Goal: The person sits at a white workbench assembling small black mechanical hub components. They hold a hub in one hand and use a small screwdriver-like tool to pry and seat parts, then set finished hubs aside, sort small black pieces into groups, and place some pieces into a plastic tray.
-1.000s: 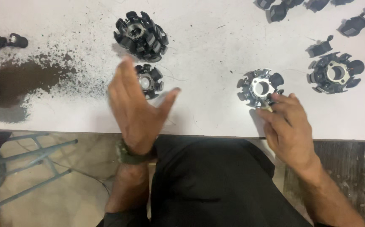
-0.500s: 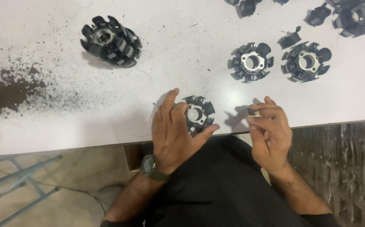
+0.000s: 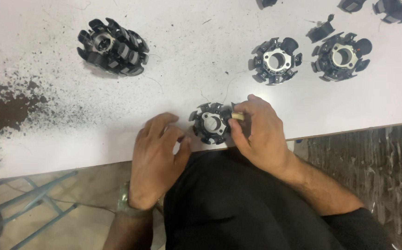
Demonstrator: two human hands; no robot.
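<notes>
The right hand pinches a small pale piece against the black stator ring, which lies near the white table's front edge. The left hand, fingers loosely curled and holding nothing, has let go of the ring since a moment ago and rests just beside it. Open tabletop lies beyond; a stacked stator sits far left, two more rings far right, dark dust left.
</notes>
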